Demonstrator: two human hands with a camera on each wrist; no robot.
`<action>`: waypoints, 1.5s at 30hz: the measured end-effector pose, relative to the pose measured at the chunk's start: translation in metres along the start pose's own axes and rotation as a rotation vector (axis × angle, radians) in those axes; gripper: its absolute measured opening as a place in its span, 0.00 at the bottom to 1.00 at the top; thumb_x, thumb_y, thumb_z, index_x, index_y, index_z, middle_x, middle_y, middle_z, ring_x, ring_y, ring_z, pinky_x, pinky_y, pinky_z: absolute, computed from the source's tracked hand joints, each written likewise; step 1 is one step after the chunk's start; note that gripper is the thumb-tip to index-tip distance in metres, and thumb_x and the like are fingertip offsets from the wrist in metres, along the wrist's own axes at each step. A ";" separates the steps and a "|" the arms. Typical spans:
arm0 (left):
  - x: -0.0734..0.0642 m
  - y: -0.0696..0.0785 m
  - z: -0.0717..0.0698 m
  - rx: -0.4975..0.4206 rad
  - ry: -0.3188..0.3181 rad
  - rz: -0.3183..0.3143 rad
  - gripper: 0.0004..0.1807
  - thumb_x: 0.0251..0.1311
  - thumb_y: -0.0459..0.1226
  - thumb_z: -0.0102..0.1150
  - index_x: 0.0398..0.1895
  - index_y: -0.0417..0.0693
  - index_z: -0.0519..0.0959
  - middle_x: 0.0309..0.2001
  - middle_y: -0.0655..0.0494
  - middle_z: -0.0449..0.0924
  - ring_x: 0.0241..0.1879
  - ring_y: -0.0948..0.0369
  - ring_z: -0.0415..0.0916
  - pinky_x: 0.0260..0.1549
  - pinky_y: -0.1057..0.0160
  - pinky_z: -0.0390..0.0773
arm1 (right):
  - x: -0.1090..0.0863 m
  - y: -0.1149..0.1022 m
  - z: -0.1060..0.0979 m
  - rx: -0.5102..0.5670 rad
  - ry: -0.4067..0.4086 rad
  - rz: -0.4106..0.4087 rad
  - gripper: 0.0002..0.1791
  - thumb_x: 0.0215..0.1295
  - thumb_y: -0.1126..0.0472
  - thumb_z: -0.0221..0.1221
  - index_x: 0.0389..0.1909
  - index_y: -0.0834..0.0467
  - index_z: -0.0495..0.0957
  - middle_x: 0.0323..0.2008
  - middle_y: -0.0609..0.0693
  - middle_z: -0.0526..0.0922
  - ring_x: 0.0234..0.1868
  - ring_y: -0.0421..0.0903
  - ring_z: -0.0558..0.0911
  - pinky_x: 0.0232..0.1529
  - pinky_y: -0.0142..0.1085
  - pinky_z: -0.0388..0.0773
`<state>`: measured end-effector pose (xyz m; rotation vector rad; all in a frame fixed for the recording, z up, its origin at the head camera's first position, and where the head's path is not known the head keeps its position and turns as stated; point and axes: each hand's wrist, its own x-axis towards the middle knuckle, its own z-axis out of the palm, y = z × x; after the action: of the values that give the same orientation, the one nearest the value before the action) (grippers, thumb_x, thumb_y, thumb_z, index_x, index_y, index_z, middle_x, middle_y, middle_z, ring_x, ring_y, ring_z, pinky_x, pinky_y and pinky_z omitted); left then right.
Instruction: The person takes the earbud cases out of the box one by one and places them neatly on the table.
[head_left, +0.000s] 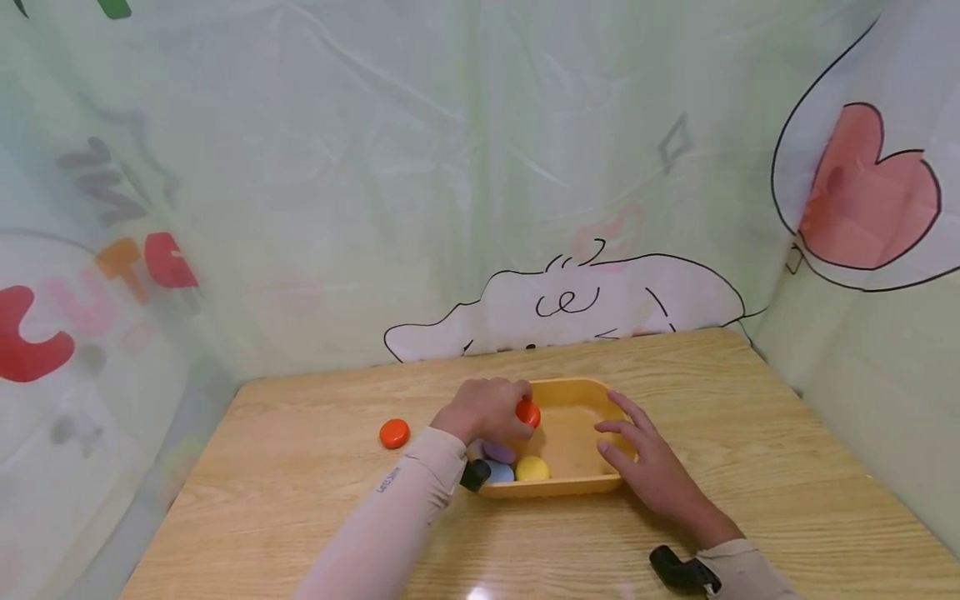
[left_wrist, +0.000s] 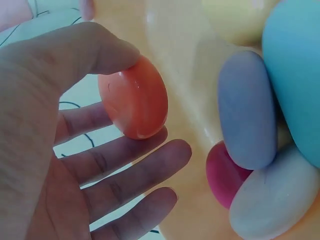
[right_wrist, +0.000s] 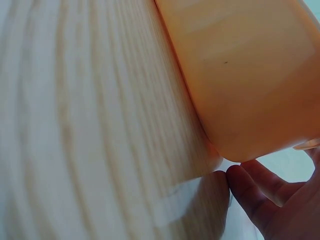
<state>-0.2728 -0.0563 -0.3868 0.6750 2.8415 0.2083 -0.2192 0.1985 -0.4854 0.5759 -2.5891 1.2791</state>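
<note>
Between thumb and fingers, my left hand [head_left: 491, 408] pinches a smooth, rounded red stone-shaped piece [head_left: 528, 413] over the left part of a yellow-orange tray [head_left: 577, 390]. The left wrist view shows the same red piece [left_wrist: 135, 100] under the thumb. Below it in the tray lie a purple piece [head_left: 499, 452], a blue piece [head_left: 499, 472] and a yellow piece [head_left: 533, 468]. Beside these, a white piece [left_wrist: 275, 200] and a dark pink piece [left_wrist: 222, 175] appear in that wrist view. My right hand [head_left: 652, 462] is at the tray's right end, fingers spread and slightly bent at its rim.
Another red rounded piece [head_left: 394, 433] lies on the wooden table [head_left: 300, 467], left of the tray. Printed curtains [head_left: 337, 167] rise behind the table and along both sides. Dark straps with small devices are worn on both wrists.
</note>
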 end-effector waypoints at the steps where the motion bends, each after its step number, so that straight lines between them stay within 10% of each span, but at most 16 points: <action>1: 0.000 0.000 -0.001 -0.001 0.001 0.005 0.20 0.59 0.50 0.63 0.54 0.58 0.76 0.34 0.65 0.76 0.34 0.62 0.73 0.35 0.62 0.71 | 0.000 0.000 0.000 0.002 0.002 -0.001 0.14 0.70 0.61 0.61 0.51 0.63 0.80 0.76 0.56 0.55 0.73 0.65 0.56 0.64 0.69 0.56; 15: -0.012 -0.004 0.004 0.020 0.113 0.026 0.26 0.59 0.49 0.61 0.61 0.56 0.78 0.46 0.60 0.77 0.36 0.62 0.72 0.36 0.61 0.72 | -0.001 0.003 0.003 0.011 -0.007 0.006 0.14 0.70 0.61 0.61 0.51 0.64 0.80 0.76 0.57 0.55 0.73 0.66 0.56 0.63 0.70 0.55; 45: -0.053 -0.039 -0.001 -0.328 0.326 -0.060 0.28 0.60 0.51 0.64 0.64 0.55 0.78 0.59 0.58 0.77 0.48 0.60 0.75 0.44 0.55 0.75 | 0.000 -0.003 0.000 0.006 0.017 -0.017 0.13 0.70 0.61 0.61 0.51 0.63 0.81 0.75 0.57 0.56 0.73 0.66 0.56 0.63 0.70 0.56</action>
<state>-0.2434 -0.1155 -0.3837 0.5243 3.0133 0.8212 -0.2178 0.1971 -0.4830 0.5845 -2.5619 1.2818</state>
